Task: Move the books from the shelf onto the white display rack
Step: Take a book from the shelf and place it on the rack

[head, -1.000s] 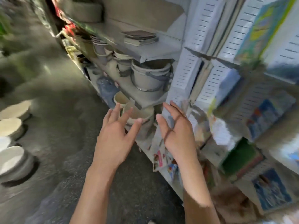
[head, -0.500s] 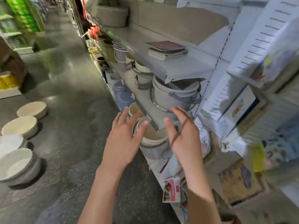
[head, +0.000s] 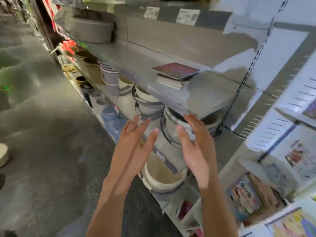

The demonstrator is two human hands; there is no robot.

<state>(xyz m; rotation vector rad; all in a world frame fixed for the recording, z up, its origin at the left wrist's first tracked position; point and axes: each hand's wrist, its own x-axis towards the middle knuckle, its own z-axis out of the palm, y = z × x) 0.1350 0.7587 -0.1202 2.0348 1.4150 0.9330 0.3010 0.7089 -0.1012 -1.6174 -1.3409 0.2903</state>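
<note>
A small stack of books (head: 175,75), the top one with a dark red cover, lies flat on the grey shelf (head: 210,98). My left hand (head: 131,147) and my right hand (head: 196,147) are raised side by side below the shelf's front edge, fingers straight and spread, palms facing each other, holding nothing. Both hands are well short of the books. The white display rack (head: 280,127) stands at the right, with colourful books (head: 246,197) on its lower tiers.
Grey and beige buckets (head: 148,101) and tubs fill the lower shelf behind my hands, with a beige tub (head: 162,177) below them. A large grey basin (head: 92,29) sits further back on the book shelf. The aisle floor (head: 42,134) stretches to the left.
The view has swung left and up from the rack to the shelf. The books are nearer and larger in view. Both hands have risen toward the shelf edge, still empty.
</note>
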